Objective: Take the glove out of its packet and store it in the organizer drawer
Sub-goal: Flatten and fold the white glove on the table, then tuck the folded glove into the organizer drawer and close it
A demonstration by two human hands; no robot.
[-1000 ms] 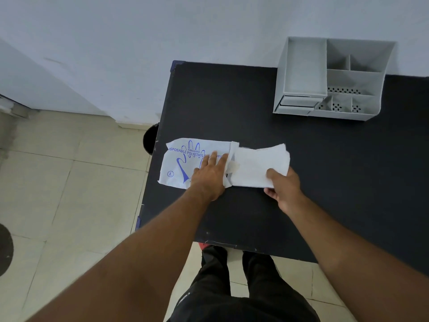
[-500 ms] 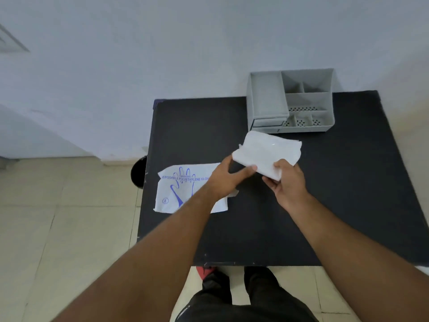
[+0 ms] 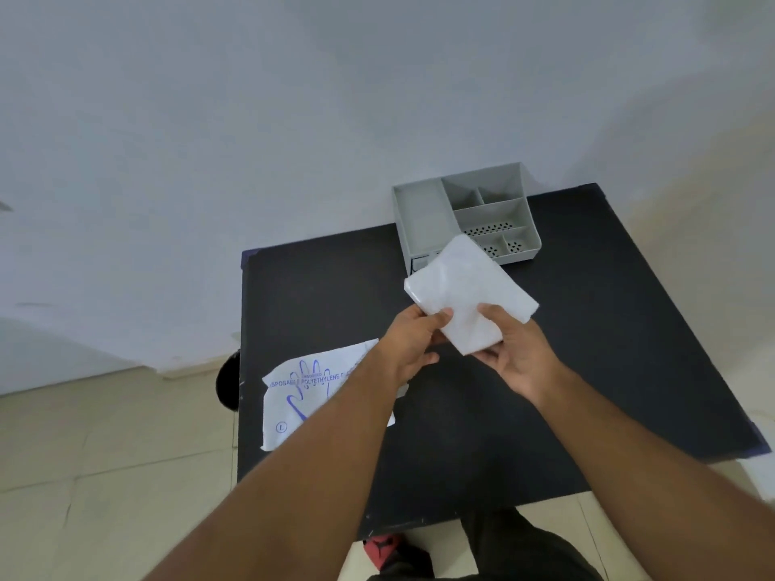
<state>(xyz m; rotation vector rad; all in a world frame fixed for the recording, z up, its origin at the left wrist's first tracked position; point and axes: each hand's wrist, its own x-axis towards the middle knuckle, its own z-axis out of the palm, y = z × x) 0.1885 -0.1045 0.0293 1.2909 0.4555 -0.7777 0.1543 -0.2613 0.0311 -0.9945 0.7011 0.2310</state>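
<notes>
Both hands, left hand (image 3: 413,337) and right hand (image 3: 509,352), pinch the folded glove (image 3: 467,291) above mid-table. Fold compactly before approaching organizer (image 3: 423,220) at rear edge; drawer front mostly hidden.

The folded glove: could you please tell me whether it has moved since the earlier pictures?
Yes. The folded glove, held by the left hand and right hand, has gone from beside the packet toward the organizer, now overlapping its front.
</notes>
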